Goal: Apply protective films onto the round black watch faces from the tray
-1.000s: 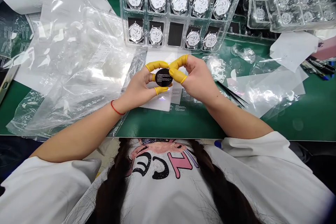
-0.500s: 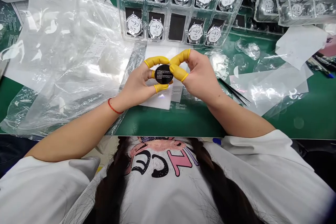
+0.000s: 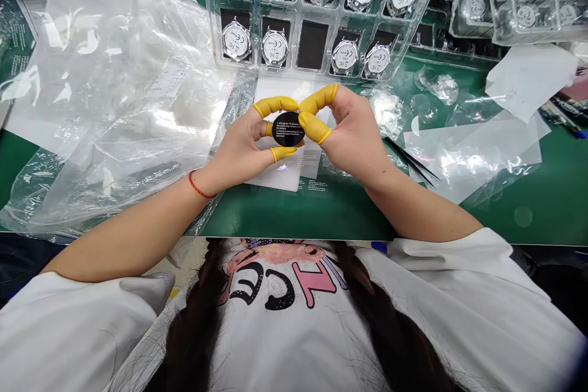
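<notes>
Head view: one round black disc (image 3: 288,129) with white print, no long axis, sits clamped at its edge between the left hand (image 3: 239,153) and right hand (image 3: 351,131), just below a clear plastic tray (image 3: 290,43) showing nine watches (image 3: 274,48); one pair of tweezers (image 3: 411,162) lies nearer the right hand.

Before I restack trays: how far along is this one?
Done: the clear tray has nearly every compartment holding watches. In hand: the left hand and right hand pinch a round black printed disc. Left: one bare black compartment in the lower row.
</notes>
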### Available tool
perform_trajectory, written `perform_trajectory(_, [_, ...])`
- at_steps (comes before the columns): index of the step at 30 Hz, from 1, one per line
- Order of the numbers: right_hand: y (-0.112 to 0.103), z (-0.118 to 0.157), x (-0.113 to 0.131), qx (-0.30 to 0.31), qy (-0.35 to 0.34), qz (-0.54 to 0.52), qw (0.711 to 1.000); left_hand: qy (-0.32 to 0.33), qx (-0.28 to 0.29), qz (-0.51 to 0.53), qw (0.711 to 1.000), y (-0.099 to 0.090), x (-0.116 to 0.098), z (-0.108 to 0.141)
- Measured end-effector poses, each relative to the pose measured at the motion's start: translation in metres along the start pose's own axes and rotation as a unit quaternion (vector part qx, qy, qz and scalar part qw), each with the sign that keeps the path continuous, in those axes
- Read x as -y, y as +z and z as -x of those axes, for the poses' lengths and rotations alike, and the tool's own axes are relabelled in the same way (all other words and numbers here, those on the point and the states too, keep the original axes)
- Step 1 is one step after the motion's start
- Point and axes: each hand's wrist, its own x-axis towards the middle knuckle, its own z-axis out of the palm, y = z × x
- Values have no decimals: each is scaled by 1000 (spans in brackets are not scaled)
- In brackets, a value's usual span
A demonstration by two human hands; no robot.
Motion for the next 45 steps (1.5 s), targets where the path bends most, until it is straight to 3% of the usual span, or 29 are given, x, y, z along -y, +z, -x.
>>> perform_trajectory(45, [2,3,0,-24,-48,78,996,-3,4,7,1000,0,0,0])
